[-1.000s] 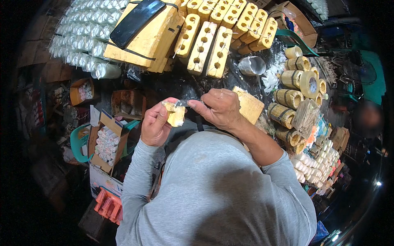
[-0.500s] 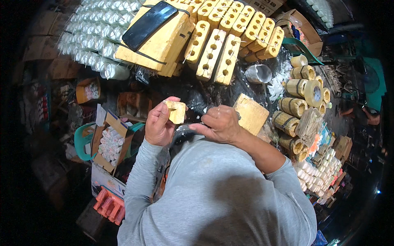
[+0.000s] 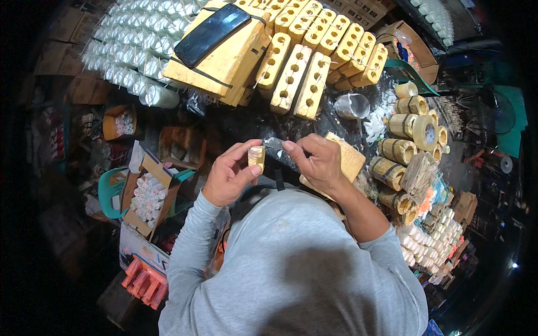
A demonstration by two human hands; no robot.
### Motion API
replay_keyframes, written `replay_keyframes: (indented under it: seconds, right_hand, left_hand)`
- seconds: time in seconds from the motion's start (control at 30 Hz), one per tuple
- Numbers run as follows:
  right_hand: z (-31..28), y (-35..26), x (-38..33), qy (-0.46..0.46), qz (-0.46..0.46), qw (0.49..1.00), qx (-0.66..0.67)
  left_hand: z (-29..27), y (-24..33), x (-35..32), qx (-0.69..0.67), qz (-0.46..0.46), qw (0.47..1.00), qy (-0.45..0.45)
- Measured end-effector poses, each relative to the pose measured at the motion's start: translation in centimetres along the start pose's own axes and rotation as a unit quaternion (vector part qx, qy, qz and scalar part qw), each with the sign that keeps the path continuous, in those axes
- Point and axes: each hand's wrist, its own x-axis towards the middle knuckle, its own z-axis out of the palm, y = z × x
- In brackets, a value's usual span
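My left hand (image 3: 228, 175) holds a small yellowish cylinder-shaped piece (image 3: 256, 156) between thumb and fingers, upright at chest height. My right hand (image 3: 316, 161) is just to its right, fingers pinched on a thin grey blade-like tool (image 3: 274, 147) whose tip points toward the piece; tool and piece are a little apart. Under the right hand lies a flat yellow wooden block (image 3: 349, 161). Grey sleeves cover both arms.
Yellow moulds with round holes (image 3: 291, 78) lie ahead, one block (image 3: 227, 61) carrying a dark phone (image 3: 212, 33). White cylinders in rows (image 3: 134, 50) sit at far left. A metal cup (image 3: 352, 105), banded bamboo tubes (image 3: 400, 126), a box of white candles (image 3: 147, 193) surround me.
The left hand turned the small piece and lowered it slightly. The right hand came back up beside it with the tool, after dropping away half a second ago.
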Motion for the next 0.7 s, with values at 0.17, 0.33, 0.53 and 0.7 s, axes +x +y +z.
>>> replay_keyframes:
  seconds: [0.17, 0.33, 0.53, 0.7]
  right_hand:
    - [-1.2, -1.5, -0.3, 0.013, -0.093, 0.995, -0.031]
    - [-1.6, -2.2, -0.6, -0.036, -0.169, 0.982, -0.078]
    - [-2.2, -2.8, -1.5, -0.063, -0.126, 0.99, -0.019]
    - [-2.8, -3.7, -2.6, -0.074, -0.176, 0.977, -0.098]
  left_hand:
    - [0.7, 0.0, -0.4, -0.034, -0.04, 0.999, 0.005]
    - [0.6, 0.0, -1.3, -0.032, -0.073, 0.997, -0.023]
    - [1.3, 0.2, -2.0, -0.068, -0.061, 0.996, -0.018]
    - [2.3, 0.2, -2.5, -0.065, -0.046, 0.996, 0.03]
